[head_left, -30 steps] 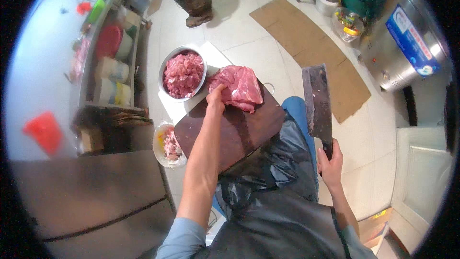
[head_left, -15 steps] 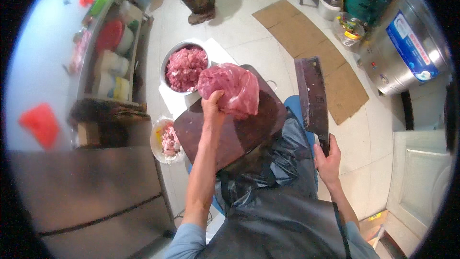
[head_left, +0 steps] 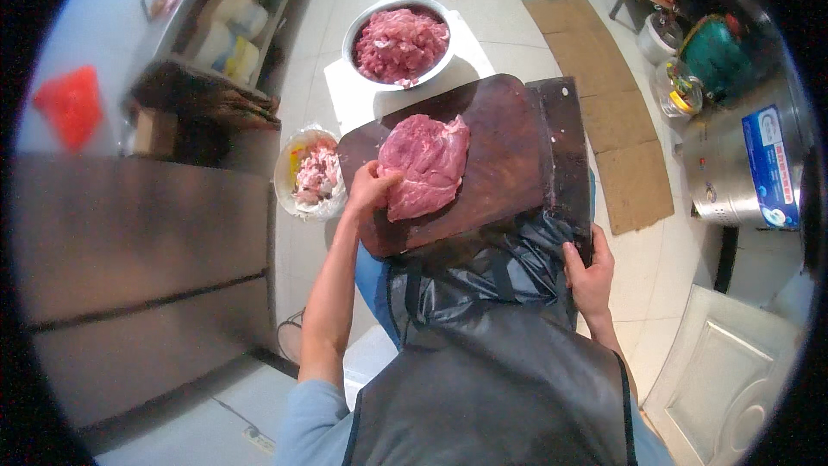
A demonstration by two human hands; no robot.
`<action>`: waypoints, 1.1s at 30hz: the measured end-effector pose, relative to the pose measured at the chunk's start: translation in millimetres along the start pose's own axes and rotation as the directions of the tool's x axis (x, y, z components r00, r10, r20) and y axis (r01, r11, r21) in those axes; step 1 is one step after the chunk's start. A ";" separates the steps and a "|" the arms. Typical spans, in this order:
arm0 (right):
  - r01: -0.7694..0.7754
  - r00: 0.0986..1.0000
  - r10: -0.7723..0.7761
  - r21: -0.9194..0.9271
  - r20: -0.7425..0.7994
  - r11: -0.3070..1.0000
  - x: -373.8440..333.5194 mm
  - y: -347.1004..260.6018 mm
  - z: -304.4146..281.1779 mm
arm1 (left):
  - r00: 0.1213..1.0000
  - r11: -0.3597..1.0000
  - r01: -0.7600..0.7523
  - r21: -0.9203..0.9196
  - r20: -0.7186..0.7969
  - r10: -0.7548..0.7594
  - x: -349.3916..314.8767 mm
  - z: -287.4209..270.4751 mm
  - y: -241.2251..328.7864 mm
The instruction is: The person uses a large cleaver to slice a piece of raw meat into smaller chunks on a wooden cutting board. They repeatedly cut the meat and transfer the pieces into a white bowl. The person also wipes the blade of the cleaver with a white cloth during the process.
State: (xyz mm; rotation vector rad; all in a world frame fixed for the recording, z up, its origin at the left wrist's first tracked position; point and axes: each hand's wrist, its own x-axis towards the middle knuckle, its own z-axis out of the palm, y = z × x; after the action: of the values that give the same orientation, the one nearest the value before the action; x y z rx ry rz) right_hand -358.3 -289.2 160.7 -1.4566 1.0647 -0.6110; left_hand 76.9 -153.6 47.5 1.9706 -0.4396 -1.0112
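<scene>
A large piece of raw meat (head_left: 424, 160) lies on the dark brown cutting board (head_left: 496, 142) in front of me. My left hand (head_left: 373, 186) grips its near left edge, thumb on top and the other fingers mostly hidden. My right hand (head_left: 590, 274) is closed round the handle of a wide, dark cleaver (head_left: 567, 142), held at the board's right edge with its blade pointing away from me. Beyond the board stands a metal bowl (head_left: 348, 45) heaped with chopped meat (head_left: 402, 45). To the left sits a plastic-lined bowl (head_left: 287, 194) of pale, fatty scraps (head_left: 317, 171).
The metal bowl rests on a white surface (head_left: 473, 45). Cardboard sheets (head_left: 608, 112) lie on the tiled floor to the right, near a steel drum (head_left: 729, 181) and jars. A shelf (head_left: 250, 26) and a steel cabinet (head_left: 147, 233) stand left. A black apron (head_left: 492, 380) covers my lap.
The meat has come down from above the board onto it, my left hand still holding it. The cleaver has shifted closer to the board's right edge. The view has tilted nearer to me.
</scene>
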 end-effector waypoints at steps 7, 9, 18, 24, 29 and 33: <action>-0.090 0.996 0.089 0.055 0.030 0.994 -4.2 -0.9 12.4 | 0.987 0.997 -0.037 -0.075 -0.156 0.025 -4.4 33.2 30.6; -0.119 0.993 0.117 0.107 0.024 0.987 -6.5 -1.7 14.7 | 0.976 0.995 -0.023 -0.100 -0.219 0.001 -5.1 41.1 31.6; -0.052 0.999 0.050 0.143 0.017 0.988 -4.5 -1.0 13.4 | 0.917 0.918 -0.347 0.191 -0.136 0.375 8.1 26.1 6.9; -0.090 0.996 0.084 0.199 0.038 0.976 -9.7 0.3 20.1 | 1.000 0.986 -0.017 -0.164 -0.009 0.015 21.4 4.3 -30.9; -0.080 0.996 0.074 0.137 0.049 0.987 -7.6 8.1 18.6 | 0.991 0.981 0.056 -0.188 0.131 -0.032 -1.0 13.0 -6.4; -0.114 0.992 0.106 0.124 0.070 0.986 -1.3 2.5 20.7 | 0.991 0.993 0.055 -0.102 0.124 -0.042 1.5 13.9 -1.3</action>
State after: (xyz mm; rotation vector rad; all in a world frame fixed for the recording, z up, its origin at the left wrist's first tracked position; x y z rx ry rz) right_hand -341.9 -277.9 154.6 -1.2896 1.0304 -0.5410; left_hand 66.7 -161.2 41.4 1.8396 -0.3982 -1.1670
